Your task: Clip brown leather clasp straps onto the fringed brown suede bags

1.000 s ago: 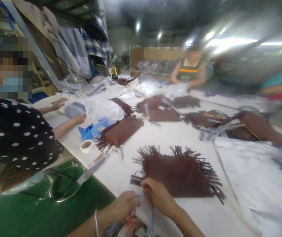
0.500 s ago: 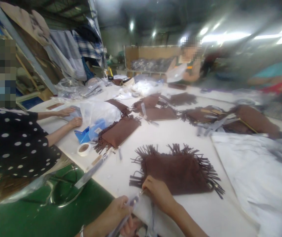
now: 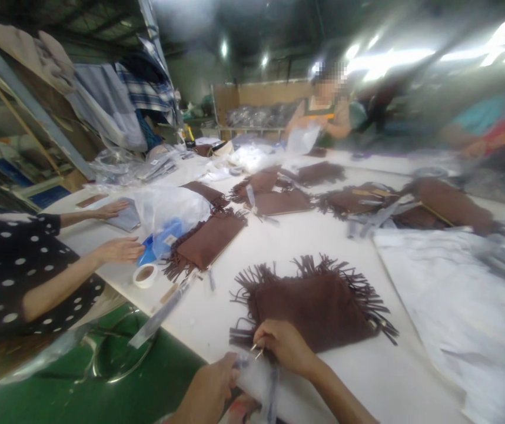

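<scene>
Bag (image 3: 309, 312), brown and fringed, lies flat on the white table (image 3: 292, 238), just beyond the right hand (image 3: 285, 347), whose fingertips pinch a gold clip (image 3: 258, 350). The left hand (image 3: 212, 384) is curled beside clear plastic (image 3: 256, 377); whether it grips it, I cannot tell. So small a clip could slip if the plastic tugs at it, and near the table's edge it might drop to the green floor (image 3: 175, 359). The fringe (image 3: 241, 335) could snag in the metal if the two meet. Farther off lie more bags (image 3: 217, 238) and a tape roll (image 3: 143, 284); to the right, white sheets (image 3: 433, 294). At left, a person in a dotted top (image 3: 14, 277) reaches over the table; across it, another wears an apron (image 3: 318, 109). Behind are hanging cloths (image 3: 109, 106) and a packed shelf (image 3: 259, 115), under bright lamps (image 3: 389, 59).
</scene>
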Tool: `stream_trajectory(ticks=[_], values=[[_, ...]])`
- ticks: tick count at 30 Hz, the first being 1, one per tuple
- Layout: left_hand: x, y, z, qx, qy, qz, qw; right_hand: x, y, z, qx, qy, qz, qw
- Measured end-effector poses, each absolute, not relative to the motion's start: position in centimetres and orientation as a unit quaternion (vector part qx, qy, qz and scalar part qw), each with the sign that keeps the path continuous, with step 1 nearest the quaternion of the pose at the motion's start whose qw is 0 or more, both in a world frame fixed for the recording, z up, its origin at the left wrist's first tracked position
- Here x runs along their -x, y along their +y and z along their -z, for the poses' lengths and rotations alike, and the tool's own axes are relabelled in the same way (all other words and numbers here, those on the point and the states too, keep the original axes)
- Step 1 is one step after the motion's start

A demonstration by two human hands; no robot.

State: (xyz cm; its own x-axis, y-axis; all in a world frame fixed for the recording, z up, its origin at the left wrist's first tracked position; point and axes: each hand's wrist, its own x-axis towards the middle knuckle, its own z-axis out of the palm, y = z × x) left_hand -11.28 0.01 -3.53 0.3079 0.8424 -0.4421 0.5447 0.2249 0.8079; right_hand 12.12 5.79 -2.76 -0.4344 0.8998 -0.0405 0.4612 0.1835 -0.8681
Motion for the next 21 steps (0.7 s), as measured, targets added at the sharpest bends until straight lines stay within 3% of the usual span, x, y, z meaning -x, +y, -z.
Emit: stream_trajectory(ticks=[6,11,17,21], values=[[9.1,-0.8,3.9,-0.352,0.571,-0.205,0.713,-11.7,5.3,3.2,0.509,-0.697,-0.430,0.266],[8.6,-1.3,4.0,-0.267,0.616,-0.236,0.703,-11.3,4.3,3.2,0.519,-0.690,-0.419,0.283],[7.8,-0.8,3.4,-0.132,0.564,-0.236,0.781,-11.9,4.3,2.7,0.486,-0.692,-0.443,0.298],[7.3,-0.7,3.5,-0.174,0.569,-0.256,0.762,-11.9,4.5,2.9,0.488,-0.691,-0.441,0.300]])
